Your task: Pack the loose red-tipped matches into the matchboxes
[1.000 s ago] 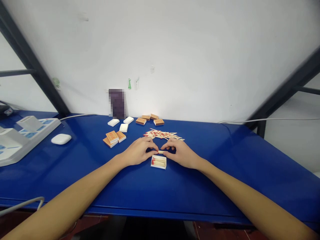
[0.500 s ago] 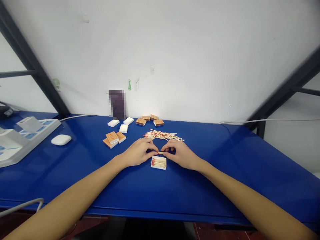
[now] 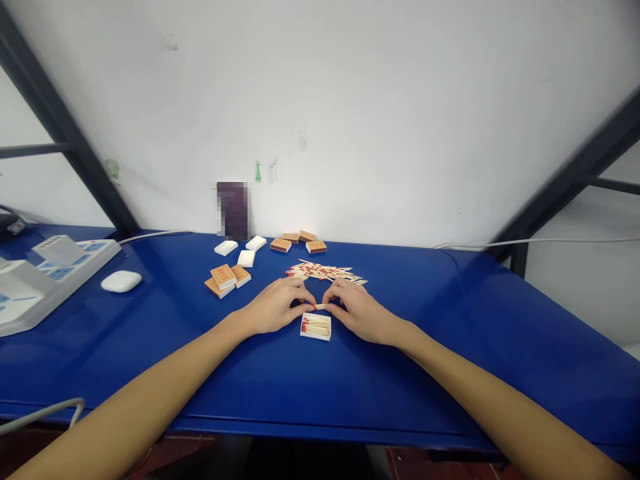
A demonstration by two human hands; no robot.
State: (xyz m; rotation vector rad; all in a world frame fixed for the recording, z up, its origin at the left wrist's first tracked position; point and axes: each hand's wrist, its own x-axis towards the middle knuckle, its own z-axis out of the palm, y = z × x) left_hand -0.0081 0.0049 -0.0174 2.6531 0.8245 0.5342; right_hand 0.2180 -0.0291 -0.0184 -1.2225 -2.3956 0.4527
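Observation:
Between my two hands a small bunch of matches [image 3: 321, 307] is held level, red heads to the left. My left hand [image 3: 278, 305] pinches the head end with thumb and forefinger. At the plain end, the thumb and forefinger of my right hand [image 3: 361, 312] close on the same matches. How many are in the bunch I cannot tell. Just below sits an open white matchbox tray [image 3: 315, 338], partly filled with red-headed matches lying lengthwise. Beyond my fingers a loose pile of matches [image 3: 327, 271] is spread on the blue table [image 3: 280, 393].
Orange matchbox sleeves [image 3: 223, 276] lie stacked at left, and several more matchboxes [image 3: 316, 247] stand near the wall. White trays [image 3: 246, 259] are between them. Farther left are a white earbud case [image 3: 121, 281] and a power strip [image 3: 95, 257]. A dark blurred object [image 3: 234, 210] leans on the wall.
Both hands stay at nearly the same place, still holding the matches above the tray. The right fingers have shifted slightly on the bunch; the whole view has moved a little.

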